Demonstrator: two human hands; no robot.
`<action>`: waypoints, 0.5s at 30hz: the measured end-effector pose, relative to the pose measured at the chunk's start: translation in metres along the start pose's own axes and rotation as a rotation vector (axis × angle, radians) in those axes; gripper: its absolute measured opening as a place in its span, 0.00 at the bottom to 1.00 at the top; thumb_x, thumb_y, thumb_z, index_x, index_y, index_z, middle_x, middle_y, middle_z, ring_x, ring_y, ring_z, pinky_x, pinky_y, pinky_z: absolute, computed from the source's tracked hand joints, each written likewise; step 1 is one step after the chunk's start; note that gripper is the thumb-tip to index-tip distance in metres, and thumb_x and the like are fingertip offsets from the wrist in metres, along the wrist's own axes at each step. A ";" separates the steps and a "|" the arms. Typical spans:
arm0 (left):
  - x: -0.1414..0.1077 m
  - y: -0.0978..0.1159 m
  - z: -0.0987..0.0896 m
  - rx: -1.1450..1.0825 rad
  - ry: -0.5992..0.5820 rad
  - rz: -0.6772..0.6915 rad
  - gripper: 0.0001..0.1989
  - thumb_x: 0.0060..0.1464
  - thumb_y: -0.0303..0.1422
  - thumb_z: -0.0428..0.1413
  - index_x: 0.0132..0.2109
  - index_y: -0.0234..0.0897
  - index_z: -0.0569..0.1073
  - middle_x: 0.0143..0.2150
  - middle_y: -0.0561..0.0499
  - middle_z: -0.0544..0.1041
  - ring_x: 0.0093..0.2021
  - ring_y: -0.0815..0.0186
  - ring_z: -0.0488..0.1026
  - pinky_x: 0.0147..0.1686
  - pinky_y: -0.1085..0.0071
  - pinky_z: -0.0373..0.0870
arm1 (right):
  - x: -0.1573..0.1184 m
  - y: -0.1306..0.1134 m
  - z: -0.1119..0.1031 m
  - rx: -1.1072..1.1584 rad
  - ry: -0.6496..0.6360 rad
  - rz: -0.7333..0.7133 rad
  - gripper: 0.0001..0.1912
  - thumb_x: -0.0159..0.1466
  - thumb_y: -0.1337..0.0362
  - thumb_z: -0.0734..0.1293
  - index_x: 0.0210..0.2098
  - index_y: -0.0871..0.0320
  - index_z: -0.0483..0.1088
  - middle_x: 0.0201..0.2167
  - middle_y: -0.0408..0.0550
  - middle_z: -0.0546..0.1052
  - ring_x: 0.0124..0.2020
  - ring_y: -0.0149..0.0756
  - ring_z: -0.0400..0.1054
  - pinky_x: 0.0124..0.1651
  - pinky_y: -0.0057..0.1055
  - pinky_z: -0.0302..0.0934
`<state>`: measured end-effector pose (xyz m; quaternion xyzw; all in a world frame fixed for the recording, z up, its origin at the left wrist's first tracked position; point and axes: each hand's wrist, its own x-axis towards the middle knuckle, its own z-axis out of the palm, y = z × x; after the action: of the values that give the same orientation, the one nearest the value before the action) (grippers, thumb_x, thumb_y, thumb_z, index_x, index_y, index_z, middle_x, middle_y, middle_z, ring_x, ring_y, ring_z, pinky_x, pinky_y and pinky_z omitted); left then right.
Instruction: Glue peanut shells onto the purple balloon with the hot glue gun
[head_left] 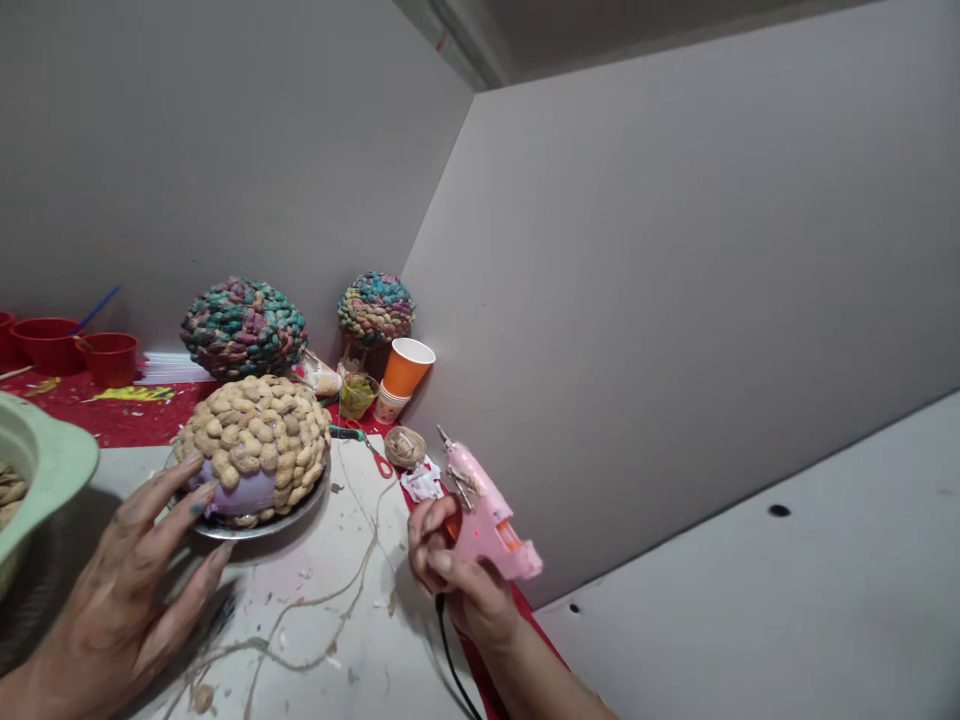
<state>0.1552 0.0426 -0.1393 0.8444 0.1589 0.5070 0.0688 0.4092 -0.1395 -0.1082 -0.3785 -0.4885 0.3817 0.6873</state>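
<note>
The left hand (124, 585), fingers spread, appears to steady the peanut-covered ball (259, 425) beside its bare purple patch (251, 492), the metal dish (262, 529) beneath probably stopping rolling, while the right hand's (476, 592) curled fingers grip a glue gun (491, 525), nozzle upward, perhaps against drips.

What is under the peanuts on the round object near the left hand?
A smooth lilac surface shows where the peanuts leave a gap, by the fingers of the left hand. Elsewhere the peanuts sit close together and hide whatever lies beneath, so it cannot be seen.
</note>
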 end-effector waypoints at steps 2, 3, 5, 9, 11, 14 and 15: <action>0.000 0.000 0.001 0.002 0.007 -0.021 0.40 0.53 0.28 0.58 0.69 0.56 0.51 0.70 0.53 0.57 0.64 0.53 0.62 0.65 0.54 0.58 | 0.005 -0.004 0.003 -0.072 -0.020 -0.023 0.09 0.62 0.62 0.70 0.41 0.54 0.68 0.36 0.46 0.68 0.23 0.28 0.57 0.25 0.24 0.54; 0.000 0.000 0.001 0.002 0.013 -0.026 0.41 0.53 0.28 0.59 0.69 0.56 0.52 0.70 0.54 0.57 0.64 0.53 0.62 0.65 0.55 0.58 | 0.008 -0.007 0.006 -0.133 -0.037 -0.050 0.09 0.61 0.63 0.70 0.41 0.53 0.69 0.36 0.47 0.68 0.27 0.32 0.61 0.27 0.27 0.56; 0.001 0.002 0.002 -0.003 0.018 -0.030 0.40 0.53 0.29 0.58 0.68 0.57 0.51 0.70 0.56 0.57 0.64 0.53 0.62 0.65 0.55 0.58 | 0.014 -0.011 0.011 -0.278 -0.084 -0.142 0.09 0.61 0.63 0.69 0.41 0.52 0.69 0.34 0.48 0.68 0.35 0.40 0.64 0.31 0.31 0.59; 0.002 0.002 0.004 -0.013 0.025 -0.031 0.39 0.54 0.31 0.57 0.68 0.60 0.51 0.70 0.61 0.56 0.64 0.54 0.63 0.66 0.57 0.58 | 0.023 -0.010 0.022 -0.440 -0.158 -0.229 0.07 0.64 0.59 0.65 0.42 0.50 0.66 0.35 0.48 0.68 0.34 0.41 0.64 0.30 0.32 0.61; 0.001 0.001 0.004 -0.019 0.032 -0.034 0.39 0.53 0.32 0.56 0.68 0.60 0.52 0.70 0.59 0.57 0.63 0.52 0.64 0.65 0.55 0.60 | 0.026 -0.007 0.026 -0.441 -0.171 -0.204 0.07 0.65 0.58 0.64 0.42 0.50 0.65 0.36 0.48 0.68 0.33 0.40 0.64 0.29 0.32 0.61; 0.001 0.002 0.003 0.009 0.006 -0.025 0.40 0.54 0.27 0.57 0.69 0.57 0.51 0.70 0.52 0.57 0.63 0.50 0.63 0.62 0.49 0.62 | 0.026 -0.005 0.028 -0.443 -0.168 -0.150 0.08 0.65 0.58 0.65 0.44 0.50 0.66 0.37 0.47 0.68 0.36 0.40 0.64 0.33 0.32 0.62; 0.000 0.004 0.002 0.030 -0.008 -0.010 0.41 0.54 0.25 0.57 0.69 0.55 0.49 0.70 0.49 0.57 0.64 0.50 0.62 0.61 0.49 0.63 | 0.025 -0.004 0.028 -0.460 -0.157 -0.120 0.08 0.66 0.59 0.65 0.45 0.50 0.66 0.38 0.47 0.68 0.38 0.40 0.64 0.35 0.32 0.63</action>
<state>0.1581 0.0386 -0.1388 0.8467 0.1703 0.5006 0.0592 0.3890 -0.1147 -0.0886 -0.4644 -0.6362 0.2471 0.5644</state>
